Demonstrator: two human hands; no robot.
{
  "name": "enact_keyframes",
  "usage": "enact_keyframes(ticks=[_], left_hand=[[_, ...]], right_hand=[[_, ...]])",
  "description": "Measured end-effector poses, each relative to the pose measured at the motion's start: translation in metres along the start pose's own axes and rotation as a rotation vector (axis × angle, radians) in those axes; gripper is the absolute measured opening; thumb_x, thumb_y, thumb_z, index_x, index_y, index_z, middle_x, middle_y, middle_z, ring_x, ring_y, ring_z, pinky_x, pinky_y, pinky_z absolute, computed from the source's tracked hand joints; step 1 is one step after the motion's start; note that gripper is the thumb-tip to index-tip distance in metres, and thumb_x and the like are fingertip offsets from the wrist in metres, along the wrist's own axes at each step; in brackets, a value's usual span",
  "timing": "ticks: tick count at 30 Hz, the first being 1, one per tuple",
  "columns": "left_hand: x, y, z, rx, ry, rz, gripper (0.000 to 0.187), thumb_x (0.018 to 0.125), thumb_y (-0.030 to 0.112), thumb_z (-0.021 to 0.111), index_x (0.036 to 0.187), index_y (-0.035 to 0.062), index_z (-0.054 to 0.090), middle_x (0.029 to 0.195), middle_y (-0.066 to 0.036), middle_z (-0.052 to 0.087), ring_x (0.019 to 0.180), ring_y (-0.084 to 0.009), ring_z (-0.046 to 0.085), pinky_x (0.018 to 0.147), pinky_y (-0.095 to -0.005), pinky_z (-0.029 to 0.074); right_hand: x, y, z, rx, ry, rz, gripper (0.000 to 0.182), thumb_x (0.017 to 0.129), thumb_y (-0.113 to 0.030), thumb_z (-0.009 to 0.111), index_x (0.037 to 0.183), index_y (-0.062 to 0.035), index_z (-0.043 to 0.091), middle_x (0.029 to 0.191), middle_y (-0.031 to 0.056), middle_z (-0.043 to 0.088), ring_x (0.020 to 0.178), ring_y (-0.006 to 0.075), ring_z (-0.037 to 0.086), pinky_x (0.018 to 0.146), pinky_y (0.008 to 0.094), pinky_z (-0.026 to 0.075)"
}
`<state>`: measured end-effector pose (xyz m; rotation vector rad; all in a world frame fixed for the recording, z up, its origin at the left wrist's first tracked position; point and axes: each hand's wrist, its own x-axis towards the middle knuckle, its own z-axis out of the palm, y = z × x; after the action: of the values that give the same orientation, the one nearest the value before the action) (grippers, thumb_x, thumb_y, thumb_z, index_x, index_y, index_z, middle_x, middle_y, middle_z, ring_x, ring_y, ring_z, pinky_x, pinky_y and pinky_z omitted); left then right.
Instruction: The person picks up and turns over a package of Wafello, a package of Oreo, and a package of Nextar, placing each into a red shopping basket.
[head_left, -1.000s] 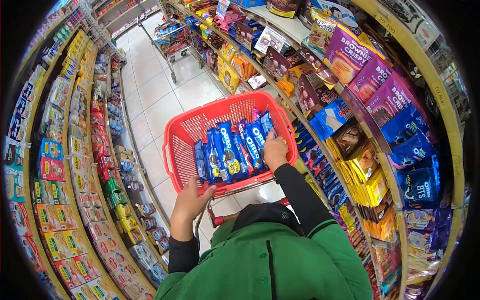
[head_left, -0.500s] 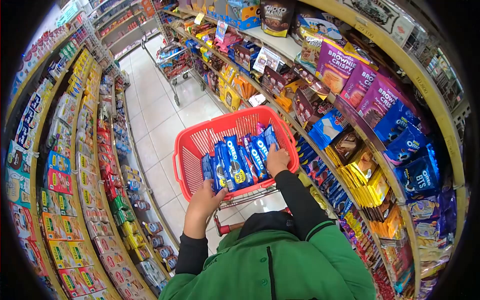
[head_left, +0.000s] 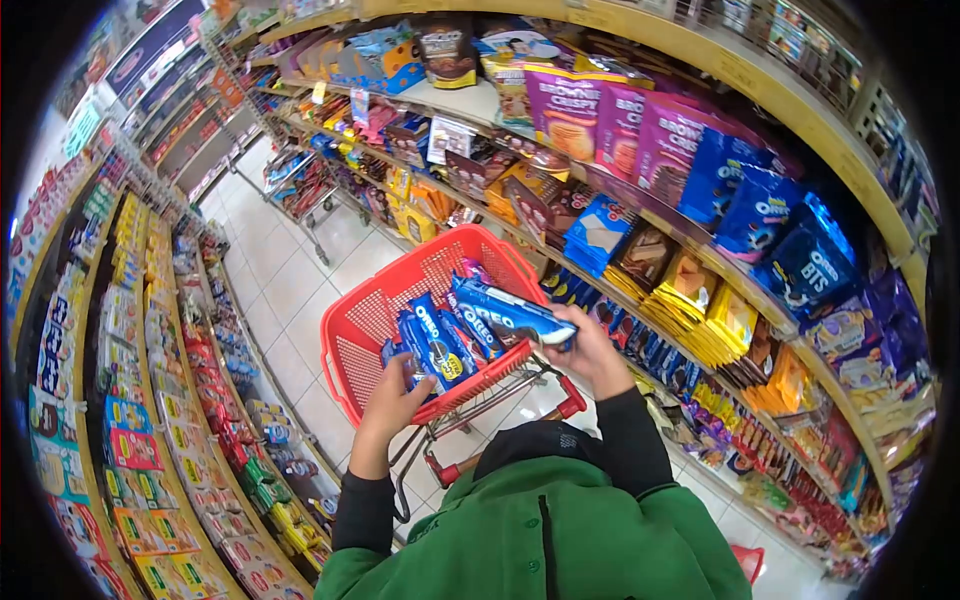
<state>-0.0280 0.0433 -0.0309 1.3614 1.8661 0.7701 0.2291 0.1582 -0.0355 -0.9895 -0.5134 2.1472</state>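
My right hand (head_left: 593, 355) is closed around one end of a blue Oreo biscuit pack (head_left: 508, 308), which is raised and slanted over the right side of a red shopping basket (head_left: 390, 290). More Oreo packs (head_left: 432, 338) lie inside the basket, one showing a yellow label. At the basket's near left, my left hand (head_left: 393, 400) rests by the rim, its thumb spread from the fingers and its fingertips beside the packs. Whether those fingertips touch a pack is hard to see.
The basket sits on a metal trolley (head_left: 470, 400) with red handle ends. Shelves of biscuit packs (head_left: 720, 310) curve along the right, and boxed goods (head_left: 140, 450) line the left. Another loaded cart (head_left: 300, 185) stands farther up the tiled aisle (head_left: 265, 255).
My right hand has lifted an Oreo pack and moved right and down with it. My left hand stays by the near left rim. The view has turned toward the right shelves.
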Motion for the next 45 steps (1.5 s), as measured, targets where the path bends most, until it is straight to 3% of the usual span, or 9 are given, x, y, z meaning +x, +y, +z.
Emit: enact_keyframes(ticks=[4,9,16,17,20,24,25,29,45], left_hand=[[0.014,0.056,0.019,-0.410,0.004,0.237,0.060,0.073,0.019,0.060,0.120,0.0007,0.026,0.112,-0.020,0.039,0.099,-0.0274,0.045,0.078,-0.0329,0.042],[0.015,0.092,0.039,-0.964,-0.464,0.139,0.050,0.074,0.010,0.058,0.116,0.0042,0.032,0.111,-0.011,0.042,0.100,-0.0194,0.046,0.079,-0.0336,0.043],[0.006,0.087,0.052,-0.800,-0.483,0.104,0.044,0.070,0.007,0.063,0.107,0.0022,0.040,0.094,-0.007,0.052,0.085,-0.0148,0.053,0.070,-0.0291,0.048],[0.003,0.090,0.052,-0.856,-0.472,0.065,0.042,0.070,0.009,0.064,0.104,0.0014,0.041,0.091,-0.007,0.053,0.082,-0.0143,0.054,0.067,-0.0278,0.048],[0.000,0.092,0.048,-0.804,-0.393,0.077,0.038,0.070,0.011,0.064,0.100,0.0014,0.042,0.091,-0.007,0.053,0.080,-0.0143,0.054,0.064,-0.0263,0.049],[-0.001,0.090,0.045,-0.798,-0.353,0.047,0.034,0.072,0.011,0.063,0.098,0.0019,0.042,0.089,-0.006,0.053,0.079,-0.0137,0.055,0.059,-0.0243,0.050],[0.000,0.087,0.045,-0.771,-0.354,0.068,0.035,0.072,0.013,0.063,0.098,0.0020,0.043,0.089,-0.006,0.053,0.078,-0.0134,0.055,0.059,-0.0246,0.050],[-0.003,0.085,0.045,-0.780,-0.392,0.035,0.038,0.071,0.015,0.063,0.101,0.0036,0.042,0.090,-0.005,0.053,0.079,-0.0135,0.055,0.059,-0.0260,0.050],[-0.005,0.086,0.049,-0.889,-0.575,-0.096,0.037,0.077,0.024,0.056,0.104,-0.0003,0.046,0.092,-0.011,0.056,0.083,-0.0201,0.057,0.065,-0.0283,0.051]], right_hand=[[-0.037,0.017,-0.042,0.254,-0.315,0.110,0.044,0.073,-0.030,0.039,0.100,0.0039,0.045,0.072,0.0201,0.054,0.041,0.0182,0.044,0.037,0.0229,0.036],[-0.082,0.020,-0.045,0.390,-0.424,0.122,0.042,0.073,-0.029,0.039,0.100,0.0024,0.046,0.071,0.0257,0.053,0.037,0.0160,0.040,0.034,0.0219,0.032],[-0.100,0.024,-0.051,0.268,-0.337,0.068,0.048,0.076,-0.035,0.036,0.108,0.0001,0.044,0.073,0.0266,0.055,0.039,0.0186,0.044,0.034,0.0218,0.032],[-0.108,0.023,-0.041,0.218,-0.198,-0.022,0.052,0.078,-0.039,0.035,0.111,0.0002,0.042,0.075,0.0269,0.056,0.041,0.0190,0.047,0.035,0.0216,0.032],[-0.114,0.024,-0.053,0.182,-0.259,-0.147,0.055,0.080,-0.048,0.030,0.114,-0.0046,0.039,0.082,0.0253,0.055,0.049,0.0194,0.052,0.038,0.0213,0.034],[-0.120,0.029,-0.054,-0.304,-0.056,-0.326,0.047,0.078,-0.038,0.049,0.112,-0.0074,0.040,0.081,0.0103,0.057,0.061,0.0112,0.053,0.046,0.0176,0.039],[-0.121,0.028,-0.052,-0.289,-0.026,-0.306,0.041,0.074,-0.024,0.059,0.108,-0.0059,0.044,0.079,0.0040,0.056,0.064,0.0082,0.053,0.049,0.0171,0.039],[-0.118,0.031,-0.053,-0.328,-0.028,-0.375,0.032,0.072,-0.011,0.062,0.100,-0.0028,0.049,0.076,0.0036,0.057,0.061,0.0070,0.051,0.052,0.0187,0.040],[-0.123,0.033,-0.066,-0.119,-0.023,-0.447,0.027,0.076,-0.016,0.059,0.094,0.0005,0.048,0.077,0.0072,0.057,0.065,0.0112,0.056,0.051,0.0197,0.040]])
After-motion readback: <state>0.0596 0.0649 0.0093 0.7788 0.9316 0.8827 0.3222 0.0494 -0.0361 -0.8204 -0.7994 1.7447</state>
